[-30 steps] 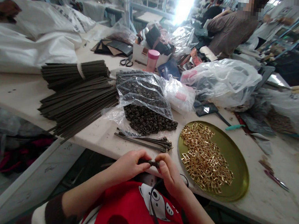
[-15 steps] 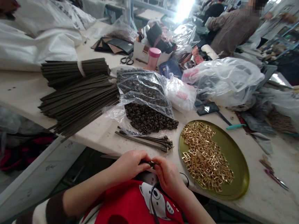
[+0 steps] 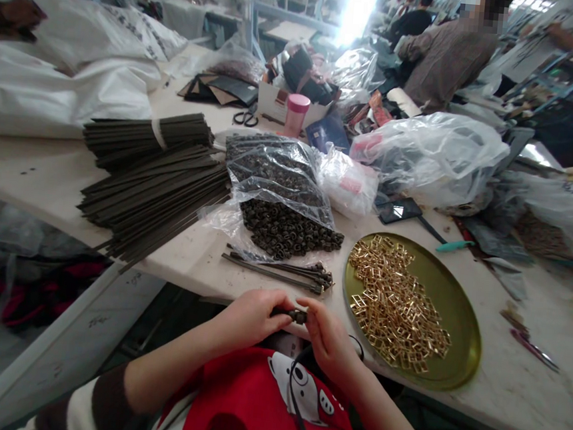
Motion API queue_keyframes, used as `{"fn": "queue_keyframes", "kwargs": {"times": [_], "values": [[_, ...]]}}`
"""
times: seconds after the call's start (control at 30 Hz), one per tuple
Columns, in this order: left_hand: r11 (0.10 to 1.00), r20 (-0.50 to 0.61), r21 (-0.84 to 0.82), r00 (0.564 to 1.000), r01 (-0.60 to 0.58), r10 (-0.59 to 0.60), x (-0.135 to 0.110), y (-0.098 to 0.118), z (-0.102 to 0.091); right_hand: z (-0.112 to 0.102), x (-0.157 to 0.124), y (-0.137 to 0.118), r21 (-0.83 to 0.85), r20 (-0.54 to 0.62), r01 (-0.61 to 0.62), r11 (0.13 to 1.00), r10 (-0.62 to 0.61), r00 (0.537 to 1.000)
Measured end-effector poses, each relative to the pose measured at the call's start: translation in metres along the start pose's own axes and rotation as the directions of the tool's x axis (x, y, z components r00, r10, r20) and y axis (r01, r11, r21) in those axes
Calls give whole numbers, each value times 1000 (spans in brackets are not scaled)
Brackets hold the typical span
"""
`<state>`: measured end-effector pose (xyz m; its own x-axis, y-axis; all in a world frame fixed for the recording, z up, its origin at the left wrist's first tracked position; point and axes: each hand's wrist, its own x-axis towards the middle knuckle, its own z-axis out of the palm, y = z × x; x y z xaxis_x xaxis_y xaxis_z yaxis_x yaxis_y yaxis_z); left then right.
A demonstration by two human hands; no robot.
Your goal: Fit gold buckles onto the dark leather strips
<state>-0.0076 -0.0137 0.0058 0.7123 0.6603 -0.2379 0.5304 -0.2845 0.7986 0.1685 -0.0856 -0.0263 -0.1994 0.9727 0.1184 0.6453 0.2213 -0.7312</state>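
Observation:
My left hand (image 3: pixel 250 315) and my right hand (image 3: pixel 328 339) meet at the near table edge, both pinching a thin dark strap (image 3: pixel 296 390) whose end carries a small dark loop (image 3: pixel 296 315). The strap hangs down over my red top. Just beyond my hands lie a few finished straps (image 3: pixel 281 271). A round brass tray (image 3: pixel 459 310) with several gold buckles (image 3: pixel 396 305) sits to the right. An open clear bag of small dark loops (image 3: pixel 285 225) spills ahead of me.
Bundles of dark straps (image 3: pixel 154 170) lie at the left on the white table (image 3: pixel 43 180). Plastic bags (image 3: pixel 432 154), a pink cup (image 3: pixel 296 114), scissors (image 3: pixel 245 118) and a box sit farther back. A person in brown (image 3: pixel 443 55) stands at the far right.
My hands stay together at the strap end; the fingers have shifted slightly around the small loop. The view has drifted a little.

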Motion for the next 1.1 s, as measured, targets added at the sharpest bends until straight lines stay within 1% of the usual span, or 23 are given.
{"fn": "queue_keyframes", "kwargs": {"times": [0.1, 0.13, 0.17, 0.27, 0.33, 0.43, 0.53, 0.6, 0.7, 0.77, 0.8, 0.87, 0.93, 0.97, 1.0, 1.03, 1.07, 1.1], "values": [[991, -35, 132, 999, 6, -2, 6, -1, 5, 6, -1, 4, -98, -4, 87, 991, -87, 996], [985, -47, 170, 999, 0, 8, 8, -1, 6, 7, -1, 6, -135, -17, 99, 986, -102, 995], [979, -60, 204, 998, -16, 29, 10, -1, 6, 9, -1, 8, -173, -43, 91, 981, -100, 994], [948, -90, 301, 986, -105, 138, 14, -3, 3, 12, -1, 17, -268, -180, 27, 963, -78, 981], [919, -100, 365, 976, -146, 194, 16, -6, 0, 14, -1, 23, -292, -216, 25, 956, -91, 972], [865, -122, 466, 954, -189, 274, 17, -16, 2, 19, -4, 31, -310, -206, 62, 949, -130, 970], [789, -124, 554, 910, -267, 395, 26, -32, 12, 25, -9, 44, -336, -187, 91, 937, -162, 969], [736, -111, 602, 880, -310, 462, 37, -46, 22, 29, -11, 59, -353, -182, 84, 932, -157, 971], [680, -117, 659, 849, -322, 516, 55, -65, 36, 38, -9, 88, -349, -151, 76, 934, -136, 979], [663, -133, 679, 836, -315, 532, 60, -74, 43, 43, -6, 104, -338, -140, 101, 936, -157, 978], [660, -147, 685, 829, -309, 540, 59, -77, 44, 46, -4, 109, -336, -149, 94, 937, -151, 977], [660, -165, 685, 817, -308, 552, 49, -81, 41, 49, -3, 111, -331, -158, 38, 943, -95, 983], [669, -161, 677, 826, -305, 540, 29, -87, 28, 51, -3, 104, -314, -183, -58, 948, 0, 983], [683, -167, 679, 850, -269, 500, 17, -91, 17, 51, -3, 99, -297, -202, -98, 950, 38, 979], [711, -205, 678, 880, -188, 428, 6, -97, 3, 51, -4, 95, -278, -219, -128, 952, 66, 973], [744, -274, 665, 909, -58, 315, -5, -104, -14, 52, -4, 92, -262, -234, -145, 954, 83, 969], [769, -393, 625, 905, 133, 162, -13, -112, -32, 52, -4, 90, -252, -246, -156, 955, 93, 965], [760, -472, 602, 877, 245, 91, -19, -121, -51, 53, -4, 90, -250, -247, -158, 955, 95, 964]]}}
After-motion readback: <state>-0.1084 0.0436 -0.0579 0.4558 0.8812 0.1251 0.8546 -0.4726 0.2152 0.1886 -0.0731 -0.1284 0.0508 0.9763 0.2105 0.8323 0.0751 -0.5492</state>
